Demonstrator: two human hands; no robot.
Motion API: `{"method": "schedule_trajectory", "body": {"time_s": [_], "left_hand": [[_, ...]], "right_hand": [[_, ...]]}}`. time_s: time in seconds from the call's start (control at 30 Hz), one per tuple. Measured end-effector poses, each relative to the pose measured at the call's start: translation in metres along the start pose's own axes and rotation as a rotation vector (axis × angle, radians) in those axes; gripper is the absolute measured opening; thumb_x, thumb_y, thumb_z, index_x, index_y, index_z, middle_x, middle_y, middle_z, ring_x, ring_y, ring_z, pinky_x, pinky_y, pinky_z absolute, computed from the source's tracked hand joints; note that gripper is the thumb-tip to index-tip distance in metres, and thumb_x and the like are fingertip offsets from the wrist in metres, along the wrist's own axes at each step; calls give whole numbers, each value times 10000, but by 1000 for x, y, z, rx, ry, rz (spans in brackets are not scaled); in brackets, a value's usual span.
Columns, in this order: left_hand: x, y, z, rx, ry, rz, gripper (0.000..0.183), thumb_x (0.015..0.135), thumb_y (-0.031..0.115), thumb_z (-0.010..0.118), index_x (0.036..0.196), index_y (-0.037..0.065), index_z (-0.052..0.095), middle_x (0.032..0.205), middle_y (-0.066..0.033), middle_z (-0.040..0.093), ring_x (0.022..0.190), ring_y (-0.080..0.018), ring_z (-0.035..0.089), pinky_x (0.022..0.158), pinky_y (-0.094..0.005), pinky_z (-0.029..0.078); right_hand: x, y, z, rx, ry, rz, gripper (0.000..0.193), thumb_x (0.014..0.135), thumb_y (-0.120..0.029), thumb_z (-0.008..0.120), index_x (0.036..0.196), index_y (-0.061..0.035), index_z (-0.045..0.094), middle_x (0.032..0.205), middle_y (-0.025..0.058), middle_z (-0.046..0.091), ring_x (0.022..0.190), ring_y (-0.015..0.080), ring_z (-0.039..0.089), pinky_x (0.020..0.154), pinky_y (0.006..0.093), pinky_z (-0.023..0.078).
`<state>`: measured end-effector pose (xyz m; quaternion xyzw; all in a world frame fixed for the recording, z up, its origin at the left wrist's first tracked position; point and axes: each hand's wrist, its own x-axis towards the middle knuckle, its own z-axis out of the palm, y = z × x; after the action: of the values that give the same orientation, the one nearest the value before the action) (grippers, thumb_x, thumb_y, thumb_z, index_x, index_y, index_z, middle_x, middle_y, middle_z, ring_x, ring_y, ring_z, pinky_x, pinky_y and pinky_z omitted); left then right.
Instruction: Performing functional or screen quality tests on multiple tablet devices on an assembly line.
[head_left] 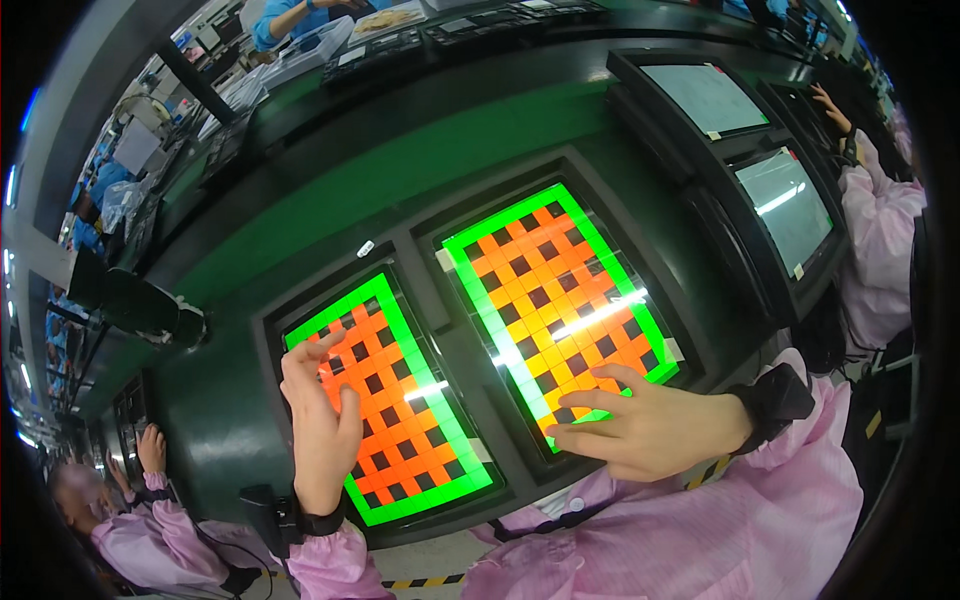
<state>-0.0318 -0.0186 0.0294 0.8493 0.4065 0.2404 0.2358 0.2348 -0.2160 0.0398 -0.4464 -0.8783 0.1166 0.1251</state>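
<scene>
Two lit display panels lie side by side in a black foam tray (pixel 428 300). Each shows orange and black squares inside a bright green border. Over the upper left part of the left panel (pixel 405 425) is my left hand (pixel 322 405), fingers apart and holding nothing; its index fingertip is at the glass, though I cannot tell whether it touches. My right hand (pixel 640 425) spreads its fingers over the lower end of the right panel (pixel 545 290), also with nothing in it. Small pale tabs stick out at the panels' edges.
A small white object (pixel 366 248) lies just beyond the tray on the green bench (pixel 330 185). At the right, another black tray (pixel 715 160) holds two greyish panels beside a co-worker's hand (pixel 832 108). A dark cylinder (pixel 150 305) stands at the left.
</scene>
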Motion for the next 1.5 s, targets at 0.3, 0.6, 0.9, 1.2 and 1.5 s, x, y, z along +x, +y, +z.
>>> {"method": "schedule_trajectory", "body": {"time_s": [0.3,0.6,0.9,1.2,1.5], "left_hand": [[16,9,20,238,-70,262,483,739,-37,499,1218,-18,445,1191,-141,495,1099,-304,462,916,-412,325],[-28,-11,-23,428,-16,-130,477,732,-33,468,1198,-27,366,1225,-128,522,1128,-301,443,933,-407,277],[-23,25,6,304,-157,144,513,717,-53,492,1215,-23,377,1220,-136,518,1124,-304,447,927,-403,302],[-52,20,-12,347,-52,-9,479,721,-8,538,1196,-51,489,1196,-156,471,1097,-320,438,896,-413,326],[-83,25,-22,416,-96,-145,537,723,-31,535,1253,8,457,1166,-137,482,1093,-324,446,919,-431,311]], "right_hand": [[72,100,-5,111,371,285,244,831,-182,573,982,10,588,1196,139,500,1143,345,429,935,525,353],[17,106,-21,-88,329,519,248,838,-73,491,1041,52,559,1170,141,496,1156,355,405,989,491,301],[53,66,-7,-14,135,307,448,790,-54,517,1235,-44,464,1206,211,473,1219,404,340,1023,502,314],[16,63,-16,-66,274,454,341,791,-67,534,1119,27,510,1149,146,542,1171,360,425,996,507,310],[4,50,-15,-77,261,468,328,772,-67,561,1083,36,554,1143,127,576,1146,380,428,987,510,300]]}}
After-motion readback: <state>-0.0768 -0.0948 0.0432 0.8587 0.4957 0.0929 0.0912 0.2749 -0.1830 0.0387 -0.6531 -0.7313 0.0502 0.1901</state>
